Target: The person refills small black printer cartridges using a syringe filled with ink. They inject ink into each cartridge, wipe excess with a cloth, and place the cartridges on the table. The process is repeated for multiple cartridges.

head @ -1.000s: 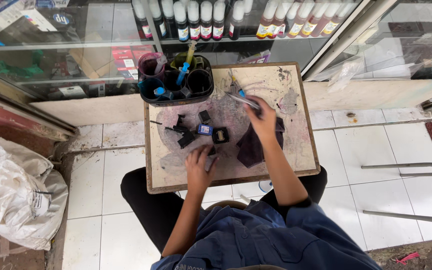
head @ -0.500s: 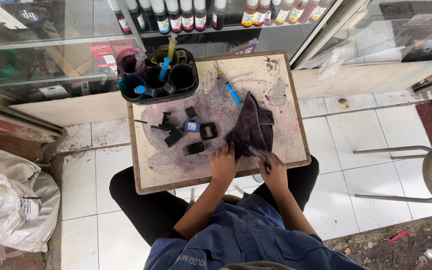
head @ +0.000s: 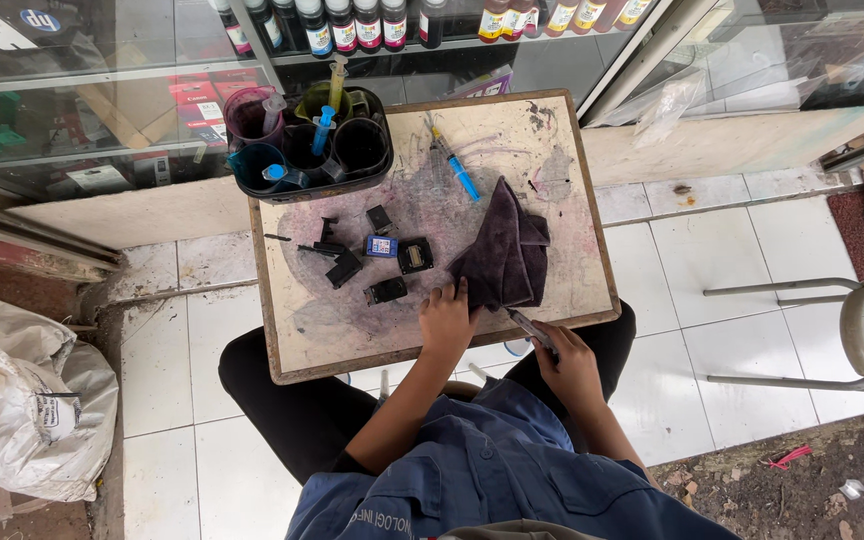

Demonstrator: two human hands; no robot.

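A: How is the step best handled at this moment?

B: The syringe is pinched in the fingers of the right hand, close to its near end, with the tip pointing up and away from the grip toward the dark purple cloth. In my judgement the barrel should be kept level and the tip brought over the cloth, so that any drip is caught there and not on the stained board.

A: And the other hand?

B: The left hand is laid flat on the board, fingers resting against the cloth's near edge; nothing is gripped by it. The cloth is probably best pinned there while the tip is wiped.

A: How are the arms posed?

B: Both forearms are reached forward from the lap, elbows bent. The black ink cartridges lie just beyond the left hand's fingertips, and a blue syringe lies well beyond the cloth.
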